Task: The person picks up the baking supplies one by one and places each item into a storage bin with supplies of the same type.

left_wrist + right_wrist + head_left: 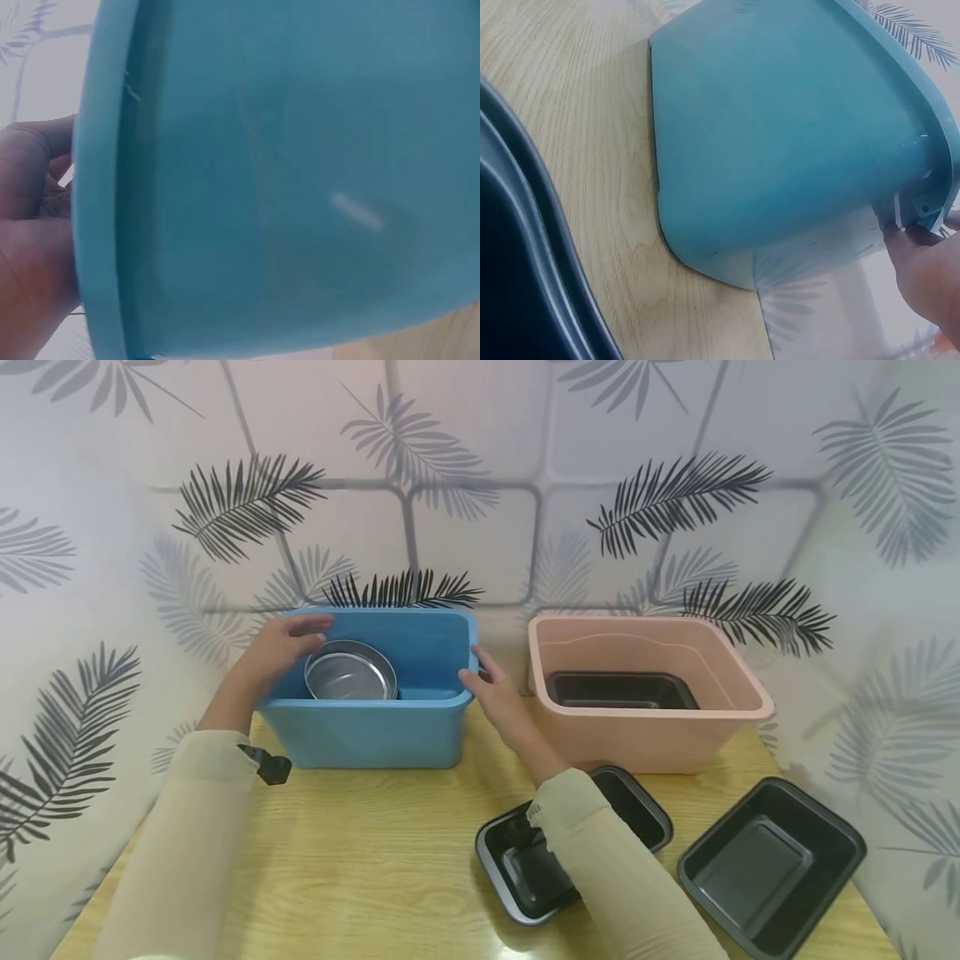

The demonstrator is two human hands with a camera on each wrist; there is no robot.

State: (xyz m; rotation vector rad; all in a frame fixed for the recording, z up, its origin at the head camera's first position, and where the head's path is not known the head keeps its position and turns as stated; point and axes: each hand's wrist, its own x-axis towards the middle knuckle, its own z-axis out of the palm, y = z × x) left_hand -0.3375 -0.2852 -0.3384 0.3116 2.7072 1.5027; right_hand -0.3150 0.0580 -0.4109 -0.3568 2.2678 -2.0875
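In the smooth blue bin [367, 735] sits round metalware [348, 677].

The blue rectangular plastic bin [367, 737] hides the lower part of round silver metal bakeware [347, 677]; a beige cloth sleeve [618, 868] covers the middle of a long black pan [525, 870].
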